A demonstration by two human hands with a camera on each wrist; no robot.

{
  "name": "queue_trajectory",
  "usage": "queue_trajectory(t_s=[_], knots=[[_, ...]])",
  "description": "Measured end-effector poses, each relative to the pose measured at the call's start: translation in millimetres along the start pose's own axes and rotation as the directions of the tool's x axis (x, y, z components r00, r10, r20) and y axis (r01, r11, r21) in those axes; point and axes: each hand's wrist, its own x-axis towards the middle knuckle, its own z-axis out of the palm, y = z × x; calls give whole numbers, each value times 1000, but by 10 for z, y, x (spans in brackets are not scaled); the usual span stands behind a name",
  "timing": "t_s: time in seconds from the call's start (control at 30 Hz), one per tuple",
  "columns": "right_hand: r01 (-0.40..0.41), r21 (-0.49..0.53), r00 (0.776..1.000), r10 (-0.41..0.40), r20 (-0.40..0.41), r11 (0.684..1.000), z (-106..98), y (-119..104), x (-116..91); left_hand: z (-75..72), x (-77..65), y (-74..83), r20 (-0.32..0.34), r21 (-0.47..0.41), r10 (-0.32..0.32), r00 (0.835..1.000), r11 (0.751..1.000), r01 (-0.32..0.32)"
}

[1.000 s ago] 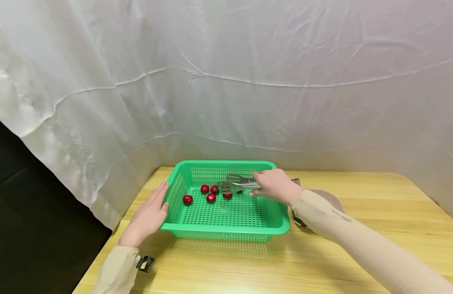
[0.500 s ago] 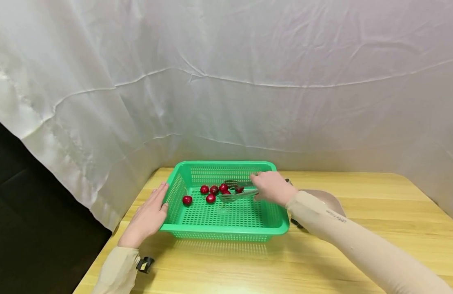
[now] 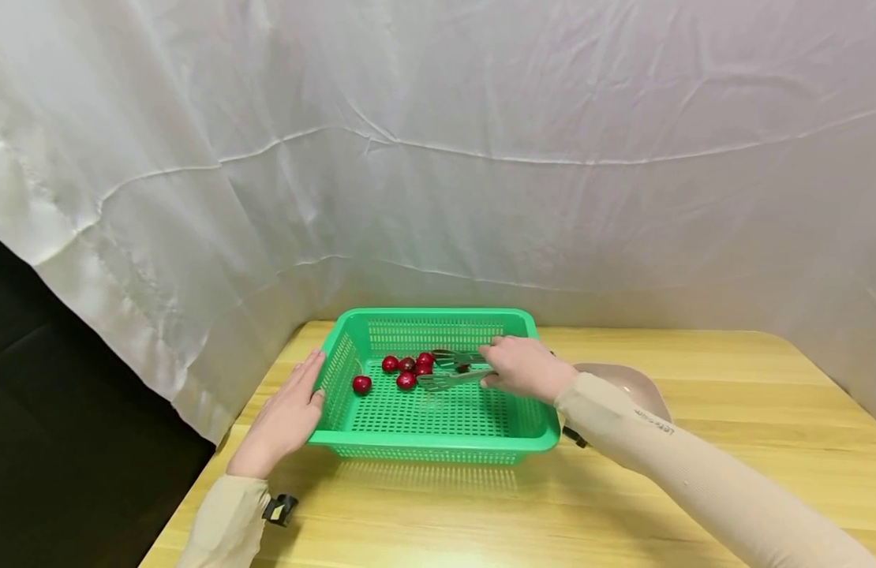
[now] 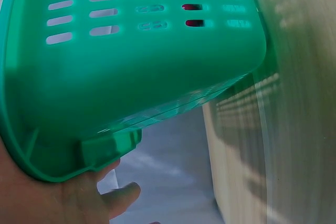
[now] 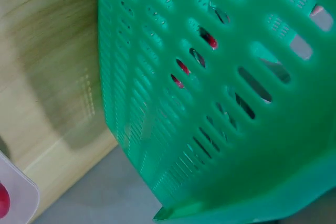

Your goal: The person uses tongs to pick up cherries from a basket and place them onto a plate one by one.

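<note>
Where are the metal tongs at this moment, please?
In the head view, the metal tongs are in the right hand, partly inside the green basket, just right of the clustered cherries.

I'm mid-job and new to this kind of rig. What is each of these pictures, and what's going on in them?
There is no machine here, just a person's two bare hands. The widest picture comes from a camera on the head, looking down; the other two come from a camera on each wrist, mostly seeing the basket's slotted outside.

A green basket with red fruits in it stands on a wooden table. The left hand rests at the basket's left rim. The right hand holds metal tongs inside it; whether they grip a fruit, I can't tell. A pale dish sits to the right, partly hidden by the sleeve.
</note>
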Motion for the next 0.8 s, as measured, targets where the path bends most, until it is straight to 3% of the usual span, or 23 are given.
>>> queue_trajectory(t_s=[0.57, 0.8], knots=[[43, 14, 999, -43, 25, 999, -17, -96, 12, 4, -7, -19, 4, -5, 4, 1000, 1000, -4], [84, 5, 996, -83, -10, 996, 11, -96, 22, 8, 6, -26, 2, -8, 4, 1000, 1000, -4]])
